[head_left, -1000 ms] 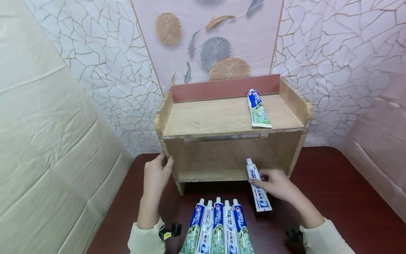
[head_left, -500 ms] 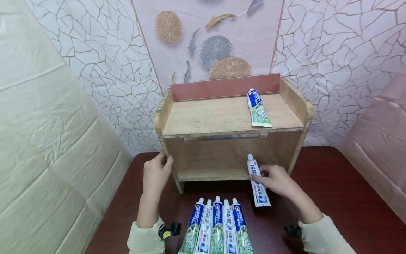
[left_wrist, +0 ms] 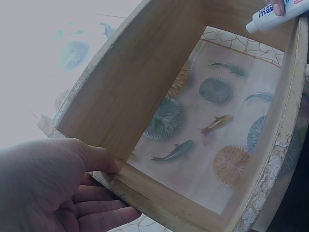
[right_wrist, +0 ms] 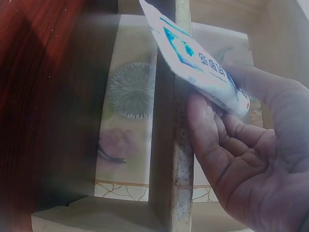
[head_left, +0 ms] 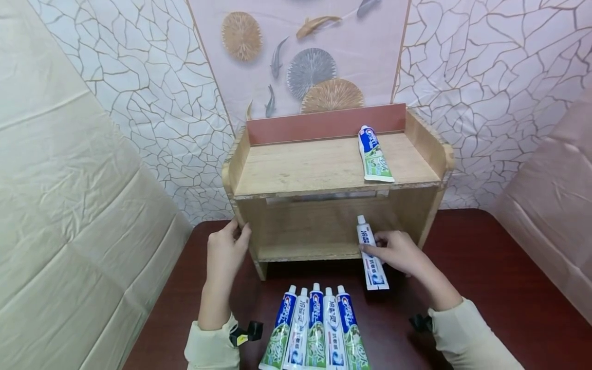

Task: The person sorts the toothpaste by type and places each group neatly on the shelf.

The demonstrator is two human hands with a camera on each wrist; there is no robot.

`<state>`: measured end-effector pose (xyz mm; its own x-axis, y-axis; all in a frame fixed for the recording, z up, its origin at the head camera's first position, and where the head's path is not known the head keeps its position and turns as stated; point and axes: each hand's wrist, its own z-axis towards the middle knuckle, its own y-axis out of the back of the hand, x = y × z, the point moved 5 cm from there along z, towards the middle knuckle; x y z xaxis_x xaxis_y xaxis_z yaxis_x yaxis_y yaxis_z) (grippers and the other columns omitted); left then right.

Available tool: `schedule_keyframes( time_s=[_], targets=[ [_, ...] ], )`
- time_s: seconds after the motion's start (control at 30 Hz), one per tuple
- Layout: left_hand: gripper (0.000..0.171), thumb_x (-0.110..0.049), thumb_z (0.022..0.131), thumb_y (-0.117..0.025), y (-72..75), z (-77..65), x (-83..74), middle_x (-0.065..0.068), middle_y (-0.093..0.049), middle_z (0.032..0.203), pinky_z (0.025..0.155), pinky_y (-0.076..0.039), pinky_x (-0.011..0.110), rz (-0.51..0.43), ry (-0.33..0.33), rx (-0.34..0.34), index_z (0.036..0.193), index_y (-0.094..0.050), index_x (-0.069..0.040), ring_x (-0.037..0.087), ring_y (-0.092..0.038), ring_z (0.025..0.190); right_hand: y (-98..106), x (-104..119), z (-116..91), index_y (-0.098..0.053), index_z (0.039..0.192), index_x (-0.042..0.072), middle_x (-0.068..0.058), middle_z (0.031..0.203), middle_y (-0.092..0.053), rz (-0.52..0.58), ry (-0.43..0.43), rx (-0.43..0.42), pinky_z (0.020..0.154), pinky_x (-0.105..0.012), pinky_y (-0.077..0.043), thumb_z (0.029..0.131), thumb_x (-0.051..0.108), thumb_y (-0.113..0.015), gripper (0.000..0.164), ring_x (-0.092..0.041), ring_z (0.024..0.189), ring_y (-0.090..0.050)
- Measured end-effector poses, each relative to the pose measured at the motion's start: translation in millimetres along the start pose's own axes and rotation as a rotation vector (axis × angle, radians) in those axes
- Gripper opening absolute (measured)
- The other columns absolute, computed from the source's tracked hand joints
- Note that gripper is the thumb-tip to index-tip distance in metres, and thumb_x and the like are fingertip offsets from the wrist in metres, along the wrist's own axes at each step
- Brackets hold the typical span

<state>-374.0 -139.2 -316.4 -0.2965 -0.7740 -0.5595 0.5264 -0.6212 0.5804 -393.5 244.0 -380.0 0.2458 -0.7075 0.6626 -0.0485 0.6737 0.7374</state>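
My right hand (head_left: 399,252) pinches a white toothpaste tube (head_left: 372,267) between thumb and fingers, its capped end up and pointing into the lower opening of a small wooden shelf (head_left: 296,252). In the right wrist view the white tube (right_wrist: 193,58) slants across the front edge of the lower board. My left hand (head_left: 226,252) grips the shelf's left side panel, thumb on the inner face and fingers outside, as the left wrist view shows with the left hand (left_wrist: 72,188). On the upper board a blue-and-green Crest tube (head_left: 375,156) lies toward the right.
In front of the shelf, several toothpaste tubes (head_left: 316,329) lie side by side on the dark red table (head_left: 162,329), blue-green alternating with white. A patterned wall (head_left: 152,92) stands behind, with pale padded panels (head_left: 69,231) at both sides.
My right hand has raised the white tube and brought it up toward the lower opening. The left hand keeps its grip on the shelf's side. The view has shifted slightly.
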Motion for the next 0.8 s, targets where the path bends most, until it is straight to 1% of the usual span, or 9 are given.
schedule_keyframes(
  time_s=[0.23,0.37,0.47,0.53,0.7,0.8],
  targets=[
    [0.016,-0.022,0.094,-0.066,0.9,-0.3,-0.2,0.005,-0.074,0.073,0.066,-0.054,0.046,-0.001,-0.015,-0.025,0.088,-0.072,-0.008,0.025,-0.068,0.067,3.7,0.7,5.8,-0.068,0.087,0.005,-0.002,0.066,-0.062,-0.001,-0.006,-0.012,0.054,-0.031,-0.048,0.092,0.047,-0.07,0.042,-0.016,0.059,-0.057],
    [0.015,-0.021,0.094,-0.067,1.1,-0.4,-0.2,0.006,-0.074,0.073,0.066,-0.054,0.047,-0.003,-0.025,-0.028,0.09,-0.073,-0.007,0.026,-0.068,0.067,4.2,-0.3,9.3,-0.068,0.089,0.003,-0.002,0.067,-0.064,0.021,-0.019,-0.006,0.054,-0.031,-0.05,0.092,0.046,-0.07,0.043,-0.017,0.06,-0.061],
    [0.015,-0.021,0.094,-0.068,1.2,-0.5,-0.4,0.008,-0.075,0.074,0.066,-0.054,0.047,-0.006,-0.027,-0.03,0.092,-0.073,-0.007,0.026,-0.069,0.068,3.8,-1.0,12.1,-0.069,0.094,0.001,-0.003,0.068,-0.066,0.047,-0.032,0.016,0.056,-0.032,-0.053,0.093,0.047,-0.069,0.045,-0.019,0.062,-0.065],
    [0.015,-0.021,0.094,-0.067,1.0,-0.4,-0.6,0.008,-0.075,0.075,0.066,-0.055,0.047,-0.009,-0.024,-0.028,0.093,-0.074,-0.007,0.026,-0.071,0.069,4.1,-1.8,13.7,-0.069,0.096,0.001,-0.003,0.069,-0.066,0.058,-0.045,0.022,0.057,-0.031,-0.053,0.092,0.048,-0.07,0.047,-0.02,0.063,-0.066],
    [0.017,-0.022,0.095,-0.066,0.3,0.1,-1.2,0.009,-0.076,0.079,0.067,-0.056,0.046,-0.017,-0.016,-0.017,0.095,-0.074,-0.008,0.026,-0.073,0.073,5.4,-2.1,15.7,-0.068,0.099,-0.001,-0.004,0.071,-0.067,0.078,-0.041,0.028,0.058,-0.032,-0.055,0.093,0.047,-0.069,0.048,-0.019,0.063,-0.066],
    [0.018,-0.023,0.096,-0.065,0.1,0.0,-1.2,0.009,-0.076,0.078,0.066,-0.055,0.045,-0.013,-0.007,-0.008,0.095,-0.074,-0.008,0.025,-0.072,0.072,5.5,-2.1,16.3,-0.068,0.101,-0.002,-0.005,0.072,-0.067,0.102,-0.042,0.033,0.059,-0.034,-0.057,0.094,0.045,-0.069,0.048,-0.018,0.064,-0.067]
  ],
)
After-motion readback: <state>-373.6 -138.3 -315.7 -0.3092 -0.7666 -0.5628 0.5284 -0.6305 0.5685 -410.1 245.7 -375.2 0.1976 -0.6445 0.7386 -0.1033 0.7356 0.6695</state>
